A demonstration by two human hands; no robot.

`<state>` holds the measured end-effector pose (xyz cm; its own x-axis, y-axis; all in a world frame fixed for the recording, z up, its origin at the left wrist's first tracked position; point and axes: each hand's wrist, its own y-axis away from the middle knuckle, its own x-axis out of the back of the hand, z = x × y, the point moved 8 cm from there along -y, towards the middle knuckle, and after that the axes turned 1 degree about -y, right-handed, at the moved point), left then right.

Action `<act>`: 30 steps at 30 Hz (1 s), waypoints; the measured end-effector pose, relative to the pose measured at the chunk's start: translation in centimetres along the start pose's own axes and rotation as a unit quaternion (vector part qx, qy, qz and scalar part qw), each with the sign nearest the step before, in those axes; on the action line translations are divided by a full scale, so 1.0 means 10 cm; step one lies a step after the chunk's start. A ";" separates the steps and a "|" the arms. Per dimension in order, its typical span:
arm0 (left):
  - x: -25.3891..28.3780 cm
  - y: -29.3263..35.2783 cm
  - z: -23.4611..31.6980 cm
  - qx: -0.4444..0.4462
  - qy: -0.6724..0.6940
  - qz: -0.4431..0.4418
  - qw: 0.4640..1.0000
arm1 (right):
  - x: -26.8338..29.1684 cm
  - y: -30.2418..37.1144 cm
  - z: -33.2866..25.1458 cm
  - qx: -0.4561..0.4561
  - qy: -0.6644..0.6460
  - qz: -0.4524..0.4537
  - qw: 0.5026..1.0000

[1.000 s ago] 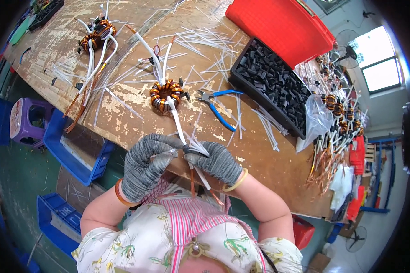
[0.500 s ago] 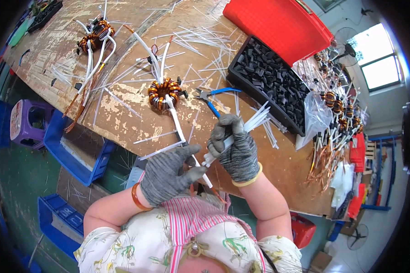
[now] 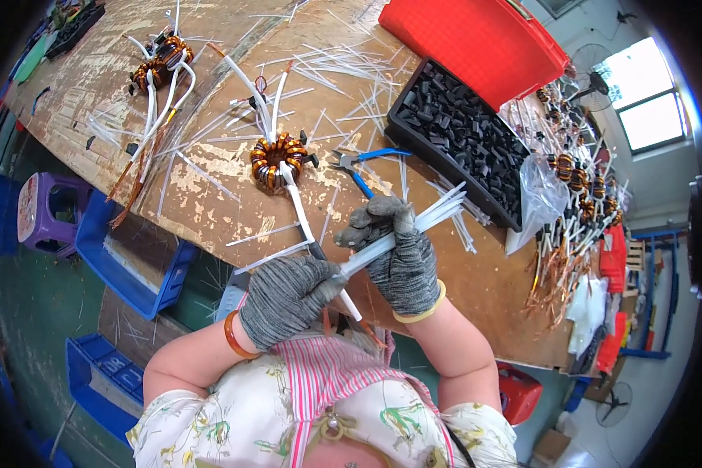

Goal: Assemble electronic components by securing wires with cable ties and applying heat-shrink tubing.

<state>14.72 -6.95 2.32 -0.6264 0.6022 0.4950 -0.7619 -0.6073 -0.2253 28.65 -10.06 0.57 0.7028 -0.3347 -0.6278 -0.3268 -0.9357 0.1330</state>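
Note:
A bundle of white cable ties (image 3: 442,209) lies slanted across the grey-gloved palm of my right hand (image 3: 402,261), held under the thumb. At the bundle's lower left end, my left hand (image 3: 288,300), gloved the same way, is closed with thumb and fingers pinching the ties. Beneath them passes a white-sleeved lead (image 3: 300,210) with a black band and a bare copper end. It comes from a copper-wound ring coil (image 3: 277,161) on the table. Blue-handled cutters (image 3: 359,161) lie open beside that coil.
Loose white strips (image 3: 343,70) are scattered over the worn wooden table (image 3: 476,288). A black tray of small black parts (image 3: 464,132) and a red bin (image 3: 476,47) stand at the right. More coils (image 3: 164,62) lie far left; others (image 3: 573,175) are heaped right. Blue crates (image 3: 125,257) stand below.
My left hand has closed on the lower end of the cable ties, its thumb and fingers apart before. The right hand's fingers have loosened and shifted left around the bundle.

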 end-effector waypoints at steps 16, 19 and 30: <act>0.26 0.33 -0.23 0.054 0.102 0.175 0.978 | 0.01 0.25 0.02 -0.111 0.190 -0.071 0.973; 0.16 0.23 -0.15 0.035 0.021 0.096 0.995 | -0.02 0.25 0.06 -0.129 0.195 -0.075 0.969; -0.04 0.17 -0.36 0.098 0.007 0.039 0.994 | 0.38 0.21 0.39 -0.180 0.224 -0.021 0.958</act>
<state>13.14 -6.37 -1.27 -0.6856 0.5557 0.4702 -0.6648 -0.7412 -0.0933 28.18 -12.84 -4.56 0.9374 -0.2355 -0.2567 -0.1105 -0.8998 0.4220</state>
